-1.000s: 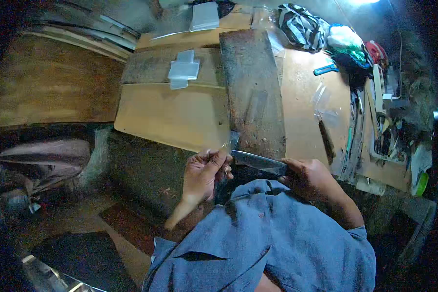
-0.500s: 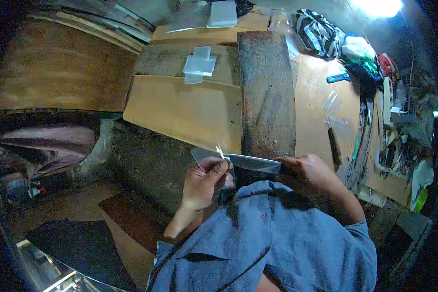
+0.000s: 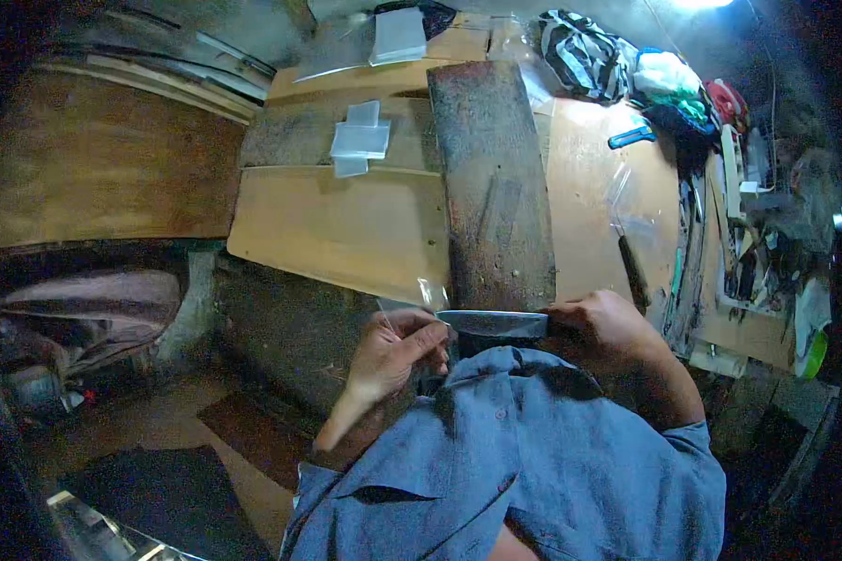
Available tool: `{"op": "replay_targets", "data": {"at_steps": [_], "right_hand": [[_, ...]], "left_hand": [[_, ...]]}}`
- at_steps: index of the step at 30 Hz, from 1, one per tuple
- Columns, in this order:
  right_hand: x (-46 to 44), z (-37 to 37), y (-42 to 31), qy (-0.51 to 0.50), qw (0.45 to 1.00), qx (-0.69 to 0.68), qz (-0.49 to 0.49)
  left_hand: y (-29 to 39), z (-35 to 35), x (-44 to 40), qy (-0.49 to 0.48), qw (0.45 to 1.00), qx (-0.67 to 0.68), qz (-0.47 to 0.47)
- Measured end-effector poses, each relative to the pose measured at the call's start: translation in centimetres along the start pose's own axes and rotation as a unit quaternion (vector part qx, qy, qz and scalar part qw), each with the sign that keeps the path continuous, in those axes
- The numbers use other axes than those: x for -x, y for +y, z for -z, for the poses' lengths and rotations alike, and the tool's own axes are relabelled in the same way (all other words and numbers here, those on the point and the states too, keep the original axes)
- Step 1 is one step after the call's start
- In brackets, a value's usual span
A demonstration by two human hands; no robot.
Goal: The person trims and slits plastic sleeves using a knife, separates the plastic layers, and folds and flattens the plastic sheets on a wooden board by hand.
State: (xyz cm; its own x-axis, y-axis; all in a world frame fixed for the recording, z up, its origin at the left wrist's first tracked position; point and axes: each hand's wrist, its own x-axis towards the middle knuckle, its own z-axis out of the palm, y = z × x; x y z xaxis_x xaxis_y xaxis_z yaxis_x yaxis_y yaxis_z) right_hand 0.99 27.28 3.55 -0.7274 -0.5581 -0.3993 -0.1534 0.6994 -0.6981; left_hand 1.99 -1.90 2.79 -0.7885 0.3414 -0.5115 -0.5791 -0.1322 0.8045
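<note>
My left hand [image 3: 393, 353] is closed, pinching a thin clear plastic sheet [image 3: 398, 305] between thumb and fingers. The sheet is seen nearly edge-on and is partly hidden by the fingers. A wide-bladed knife [image 3: 496, 324] lies level in front of my chest, its handle wrapped by my right hand [image 3: 608, 323]. The blade's tip comes close to the left fingertips and the sheet; whether they touch I cannot tell. Both hands are at the near edge of the worktable, by a dark worn board [image 3: 496, 187].
Small clear sheets [image 3: 359, 140] lie stacked on the table, with a larger stack [image 3: 399, 37] behind. At right are a blue cutter [image 3: 631, 137], a dark-handled tool [image 3: 632, 271] and a striped bag [image 3: 585, 56]. A wooden panel [image 3: 112, 150] stands left.
The view has shifted, so the table things appear farther left. The clear sheet has turned nearly edge-on in my left hand. The knife blade has become more level.
</note>
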Motion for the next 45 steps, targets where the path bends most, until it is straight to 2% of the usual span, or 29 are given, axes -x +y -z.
{"op": "replay_targets", "data": {"at_steps": [2,3,6,10,12,18,23,25,28,30,34,36,40,42,45], "right_hand": [[0.3,0.1,0.2,0.020,0.999,-0.030,0.000],[0.2,0.2,0.3,-0.002,1.000,-0.016,0.000],[0.7,0.4,1.2,-0.026,1.000,0.007,0.003],[1.5,0.8,1.7,-0.049,0.998,0.030,0.002],[1.7,0.6,2.1,-0.042,0.999,0.006,0.004],[2.4,0.3,2.4,-0.026,0.999,-0.022,0.018],[3.3,0.7,1.8,-0.038,0.999,-0.032,0.002],[3.9,1.2,1.4,-0.033,0.998,-0.024,-0.050],[4.5,1.0,1.6,-0.036,0.998,-0.035,-0.034],[4.6,0.9,1.8,-0.035,0.998,-0.032,-0.029],[4.9,0.5,1.6,-0.018,0.998,-0.029,-0.050],[5.1,-0.3,2.0,0.002,0.998,-0.036,-0.047],[5.3,-0.8,2.4,0.034,0.998,-0.055,-0.028],[5.4,-0.8,2.3,0.035,0.998,-0.048,-0.037],[5.2,-1.4,2.5,0.040,0.997,-0.052,-0.045]], "left_hand": [[0.5,-0.2,-0.4,-0.035,0.998,-0.047,0.022],[0.8,-0.3,-0.6,-0.066,0.993,-0.092,0.042],[1.7,-1.1,-0.8,-0.058,0.991,-0.088,0.079],[1.3,-0.8,-1.3,-0.082,0.993,-0.061,0.061],[1.5,-0.9,-1.8,-0.118,0.977,-0.168,0.057],[1.3,-2.5,-1.7,-0.122,0.977,-0.113,0.133],[1.5,-2.9,-2.0,-0.127,0.972,-0.149,0.133],[1.1,-2.8,-2.2,-0.126,0.972,-0.146,0.132],[1.2,-3.1,-2.4,-0.153,0.974,-0.123,0.108],[1.7,-3.6,-2.4,-0.145,0.968,-0.135,0.153],[1.8,-4.1,-3.0,-0.178,0.962,-0.152,0.142],[2.2,-4.4,-3.4,-0.231,0.919,-0.261,0.181],[1.9,-5.3,-3.5,-0.231,0.943,-0.188,0.149],[1.3,-6.0,-3.3,-0.135,0.984,-0.061,0.096],[0.6,-6.4,-3.5,-0.130,0.980,-0.114,0.100]]}}
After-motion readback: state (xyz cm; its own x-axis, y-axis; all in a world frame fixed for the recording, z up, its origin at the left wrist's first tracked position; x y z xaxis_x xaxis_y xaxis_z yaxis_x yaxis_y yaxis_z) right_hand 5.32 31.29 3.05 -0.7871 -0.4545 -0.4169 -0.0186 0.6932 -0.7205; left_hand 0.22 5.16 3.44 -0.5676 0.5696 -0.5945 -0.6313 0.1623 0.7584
